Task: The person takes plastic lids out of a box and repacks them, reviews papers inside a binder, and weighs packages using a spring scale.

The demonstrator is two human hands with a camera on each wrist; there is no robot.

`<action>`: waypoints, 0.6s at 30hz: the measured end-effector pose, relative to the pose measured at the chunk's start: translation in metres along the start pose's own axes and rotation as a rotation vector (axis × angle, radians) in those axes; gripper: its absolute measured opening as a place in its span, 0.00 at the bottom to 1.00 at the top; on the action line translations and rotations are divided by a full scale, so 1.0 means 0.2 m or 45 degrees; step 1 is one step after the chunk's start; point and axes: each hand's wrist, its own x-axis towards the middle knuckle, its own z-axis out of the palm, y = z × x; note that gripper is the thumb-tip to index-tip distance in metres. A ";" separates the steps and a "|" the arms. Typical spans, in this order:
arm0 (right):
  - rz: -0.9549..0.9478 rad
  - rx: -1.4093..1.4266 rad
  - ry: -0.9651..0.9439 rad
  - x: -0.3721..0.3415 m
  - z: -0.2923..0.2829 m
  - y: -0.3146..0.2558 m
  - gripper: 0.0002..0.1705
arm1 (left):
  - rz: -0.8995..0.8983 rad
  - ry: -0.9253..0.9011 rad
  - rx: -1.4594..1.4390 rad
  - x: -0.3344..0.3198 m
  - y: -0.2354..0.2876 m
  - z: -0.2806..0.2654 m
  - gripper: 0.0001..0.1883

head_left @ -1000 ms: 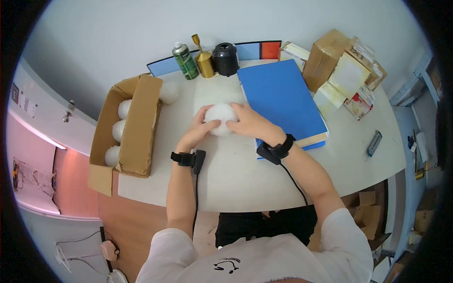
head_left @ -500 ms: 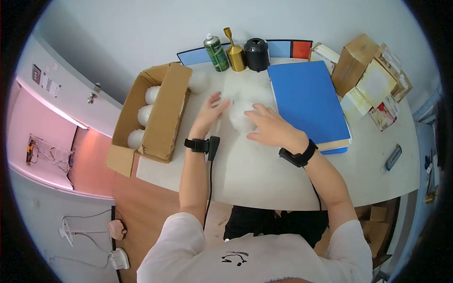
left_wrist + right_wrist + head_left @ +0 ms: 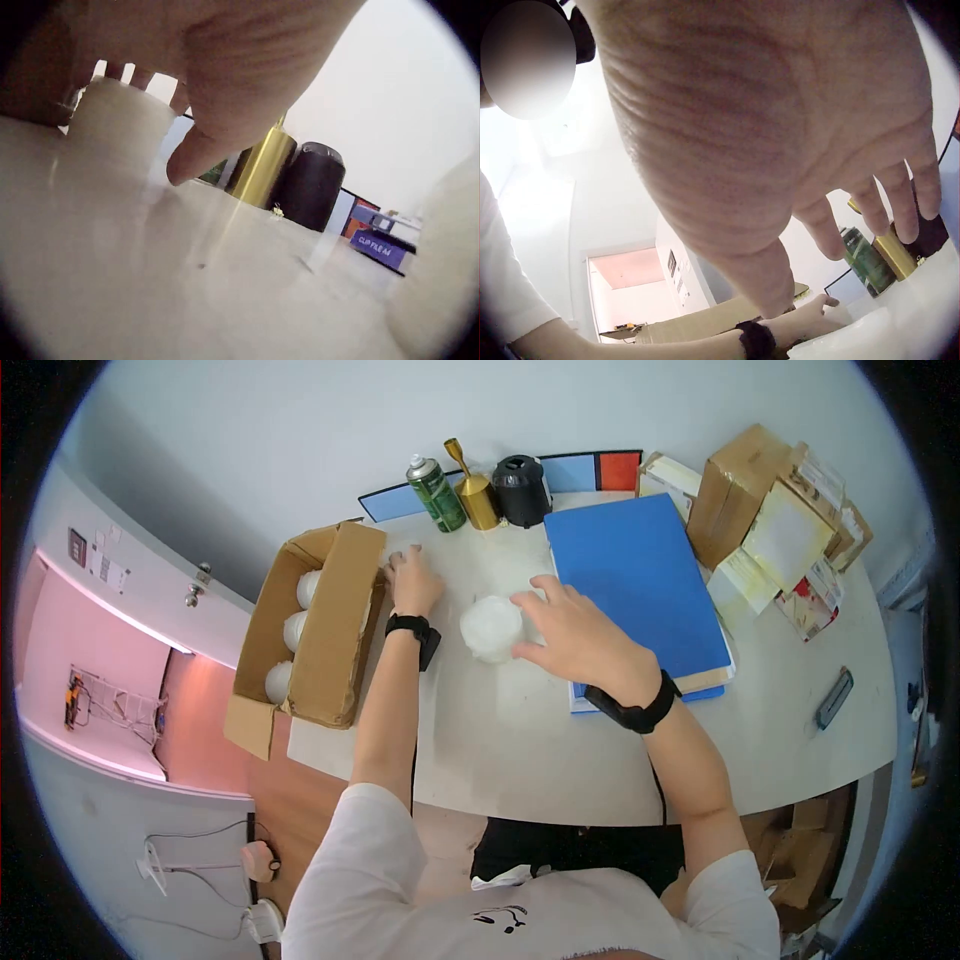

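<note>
– Two hands up, both loose? Start at the fingers.
– Right hand [image 3: 585, 640]: fingers [image 3: 549, 586] spread wide, thumb apart, nothing gripped. Palm faces the round white piece [image 3: 491, 628]. Contact at thumb tip: can't tell.
– Left hand [image 3: 415, 582]?
– Fingers apart and reaching over the pale cylinder [image 3: 120, 124], thumb off to one side of it. Wrist cam shows the cylinder upright under the palm. No grip visible; whether any fingertip touches, can't tell.
– Where's the white piece exactly?
– On the counter [image 3: 540, 760], between the hands, nearer the right. Left hand is just beside the cardboard box [image 3: 330, 630], on the box's right side.
– Box contents?
– Three white rounded items [image 3: 295, 631] in a row. Top open, end flap [image 3: 250, 727] hanging down.
– Back row?
– Left to right: green spray can [image 3: 436, 494], gold vase [image 3: 478, 502], black container [image 3: 522, 492]. Blue-and-red panel [image 3: 573, 473] behind them.
– Right side?
– Big blue binder [image 3: 640, 580] lying flat, right hand over its near left corner in the head view. Small boxes [image 3: 740, 490] piled past it. Cutter [image 3: 834, 698] well apart, near the right edge.
– Wrists?
– Black strap on each.
</note>
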 end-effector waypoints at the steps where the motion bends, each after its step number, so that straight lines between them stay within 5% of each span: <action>1: 0.012 -0.006 -0.004 0.00 -0.02 0.00 0.29 | -0.063 0.011 -0.026 -0.06 0.06 -0.09 0.34; 4: 0.026 0.004 0.018 0.01 -0.03 0.01 0.28 | -0.078 0.010 -0.063 -0.20 0.05 -0.18 0.25; 6: 0.028 0.013 0.041 0.00 -0.04 0.01 0.27 | -0.040 -0.204 -0.277 -0.31 0.06 -0.31 0.30; 11: 0.046 -0.018 0.074 -0.01 -0.08 0.00 0.28 | 0.059 -0.044 0.022 -0.53 0.12 -0.39 0.48; 13: 0.048 -0.005 0.072 -0.01 -0.09 0.00 0.28 | 0.122 -0.372 -0.126 -0.53 0.07 -0.35 0.56; 18: 0.058 0.044 0.091 -0.03 -0.15 0.00 0.29 | -0.031 -0.446 -0.279 -0.53 0.09 -0.47 0.56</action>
